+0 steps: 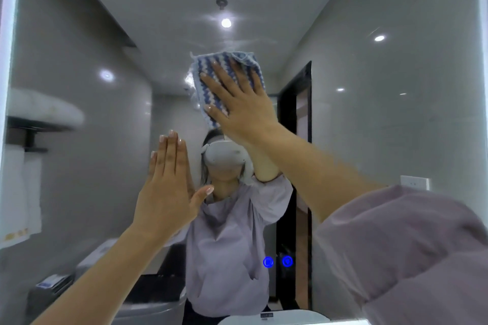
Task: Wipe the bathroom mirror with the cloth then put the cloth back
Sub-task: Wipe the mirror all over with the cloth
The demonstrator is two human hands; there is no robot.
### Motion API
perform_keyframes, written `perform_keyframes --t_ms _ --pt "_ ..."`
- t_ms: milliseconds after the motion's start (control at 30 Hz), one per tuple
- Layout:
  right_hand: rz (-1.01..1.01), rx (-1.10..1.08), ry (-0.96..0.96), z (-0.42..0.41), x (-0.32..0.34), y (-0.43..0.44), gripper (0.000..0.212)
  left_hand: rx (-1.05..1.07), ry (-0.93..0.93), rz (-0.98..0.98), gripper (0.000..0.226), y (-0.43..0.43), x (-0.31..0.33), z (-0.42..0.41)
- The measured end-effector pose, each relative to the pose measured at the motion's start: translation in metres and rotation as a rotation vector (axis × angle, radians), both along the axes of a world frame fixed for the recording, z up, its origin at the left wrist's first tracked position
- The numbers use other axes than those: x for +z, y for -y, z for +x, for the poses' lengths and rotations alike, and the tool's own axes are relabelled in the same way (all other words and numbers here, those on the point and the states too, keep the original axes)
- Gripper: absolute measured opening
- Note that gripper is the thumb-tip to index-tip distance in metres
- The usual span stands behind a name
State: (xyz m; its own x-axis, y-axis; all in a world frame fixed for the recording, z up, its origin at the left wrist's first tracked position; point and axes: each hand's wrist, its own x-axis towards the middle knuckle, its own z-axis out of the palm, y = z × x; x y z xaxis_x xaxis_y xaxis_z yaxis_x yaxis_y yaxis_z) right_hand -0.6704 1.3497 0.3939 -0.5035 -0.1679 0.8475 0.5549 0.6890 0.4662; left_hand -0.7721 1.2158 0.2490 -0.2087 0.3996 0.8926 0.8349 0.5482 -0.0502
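Pressing the blue-and-white striped cloth (227,79) flat against the bathroom mirror (396,87) with my right hand (245,111), fingers (219,87) spread apart over it, high at centre; my left hand (166,192) hovers lower left, empty, fingers together

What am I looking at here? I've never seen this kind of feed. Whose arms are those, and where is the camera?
There is one picture, taken by a camera worn on a person's head, facing a bathroom mirror. The two bare arms are the wearer's own. The right hand presses a blue-and-white striped cloth flat against the glass. The left hand is raised, open and flat, holding nothing; whether it touches the glass cannot be told. The figure in the middle is only the wearer's reflection, headset on. The two blue glowing rings appear to be buttons on the mirror.
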Motion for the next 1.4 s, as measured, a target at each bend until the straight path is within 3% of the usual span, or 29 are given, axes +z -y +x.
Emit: perform_keyframes --t_ms 267,533,700,1033,1400 --pt "-0.132 -0.009 -0.117 0.055 0.016 -0.061 0.067 0.006 -0.017 -0.003 0.1 -0.001 -0.001 -0.004" --pt "-0.344 -0.027 -0.361 0.104 0.016 -0.122 0.075 0.01 -0.01 -0.001 0.101 0.0 0.001 -0.001" --pt "-0.481 -0.025 -0.507 0.12 0.01 -0.139 0.069 -0.001 0.006 -0.004 0.102 0.001 0.002 0.003" --pt "-0.524 -0.023 -0.574 0.091 -0.018 -0.109 0.068 0.028 -0.002 -0.012 0.103 -0.001 0.001 0.004" --pt "-0.362 0.026 -0.362 0.046 -0.059 -0.043 0.073 -0.002 0.008 0.002 0.099 -0.004 0.001 -0.001"
